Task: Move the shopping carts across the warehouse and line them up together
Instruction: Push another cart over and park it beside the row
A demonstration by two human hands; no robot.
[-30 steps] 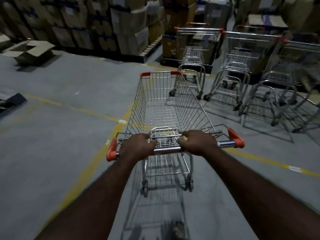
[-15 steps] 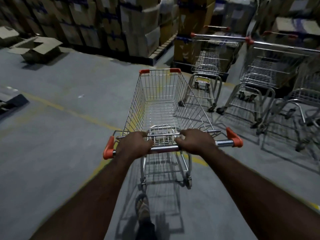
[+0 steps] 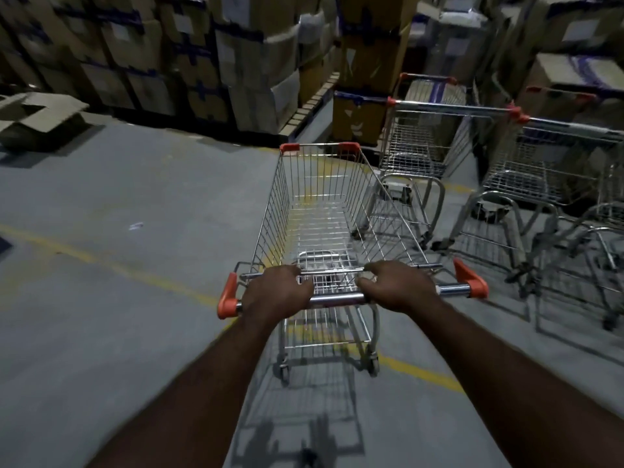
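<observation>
While both fists curl around its chrome handlebar [image 3: 337, 298], left hand [image 3: 275, 295] beside right hand [image 3: 398, 287], an empty wire shopping cart [image 3: 324, 211] stands directly ahead; parked carts [image 3: 422, 153] wait beyond the right hand.

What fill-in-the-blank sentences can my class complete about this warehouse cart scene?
1. The left hand and right hand both grip the shopping cart's ____.
2. Inside, its wire basket is ____.
3. The parked carts stand to its ____ side.
4. The floor line is painted ____.
Missing words: handle; empty; right; yellow.
</observation>
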